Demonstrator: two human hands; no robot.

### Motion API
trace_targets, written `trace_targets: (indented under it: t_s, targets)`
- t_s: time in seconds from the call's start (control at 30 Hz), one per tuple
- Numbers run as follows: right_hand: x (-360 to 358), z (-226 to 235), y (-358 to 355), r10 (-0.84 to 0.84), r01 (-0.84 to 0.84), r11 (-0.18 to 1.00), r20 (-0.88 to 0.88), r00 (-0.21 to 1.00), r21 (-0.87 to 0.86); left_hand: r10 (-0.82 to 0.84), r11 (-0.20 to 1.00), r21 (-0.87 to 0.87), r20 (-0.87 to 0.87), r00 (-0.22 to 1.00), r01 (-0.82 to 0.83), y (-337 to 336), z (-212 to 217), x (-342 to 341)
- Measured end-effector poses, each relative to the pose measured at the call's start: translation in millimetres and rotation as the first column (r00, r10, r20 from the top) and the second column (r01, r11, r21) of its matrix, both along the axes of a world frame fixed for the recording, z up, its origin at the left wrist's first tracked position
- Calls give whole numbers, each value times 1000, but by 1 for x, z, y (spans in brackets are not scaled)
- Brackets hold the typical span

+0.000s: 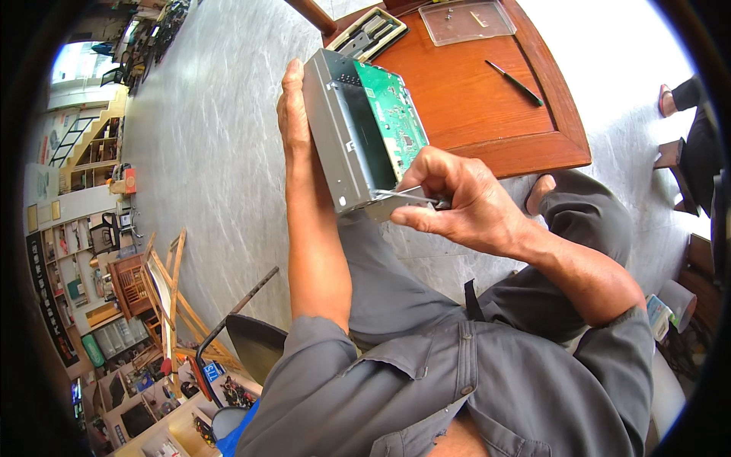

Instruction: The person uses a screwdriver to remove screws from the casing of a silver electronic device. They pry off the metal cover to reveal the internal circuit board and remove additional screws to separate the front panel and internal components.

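Note:
My left hand (292,114) grips the left side of a grey metal device casing (339,156), tilted up over my lap. Its open side shows a dark hollow and a green circuit board (392,107) along the right. At the casing's near right corner, my right hand (464,198) is closed in a pinch. Between its fingers runs a thin pale strip (407,196) that reaches to the casing's corner. A small dark part shows by the fingertips, too small to name. The far fingers of my left hand are partly hidden.
A wooden stool (472,137) stands ahead, bearing a thin dark screwdriver (514,82), a clear plastic tray (468,32) with small parts, and a tool case (368,35). Another person's leg (689,95) shows at right. Wooden frames (179,282) lean at left.

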State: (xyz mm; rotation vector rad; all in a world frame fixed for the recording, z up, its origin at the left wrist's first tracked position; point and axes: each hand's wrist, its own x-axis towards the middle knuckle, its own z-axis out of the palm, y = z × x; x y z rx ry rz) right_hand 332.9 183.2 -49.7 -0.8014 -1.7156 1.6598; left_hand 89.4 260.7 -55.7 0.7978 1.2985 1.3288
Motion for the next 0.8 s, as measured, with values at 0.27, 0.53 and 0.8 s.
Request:
trace_targets:
  t_s: [0.27, 0.53, 0.8]
  targets:
    - [-24, -6, -5, 32, -31, 987, -2, 999, 159, -51, 996, -73, -35, 998, 48, -27, 23, 4]
    - [-34, -8, -2, 93, -101, 978, 48, 994, 184, -68, 997, -36, -184, 981, 62, -35, 12, -22]
    - [-28, -9, 6, 131, -146, 977, 101, 986, 153, 58, 995, 101, -355, 933, -23, -26, 10, 5]
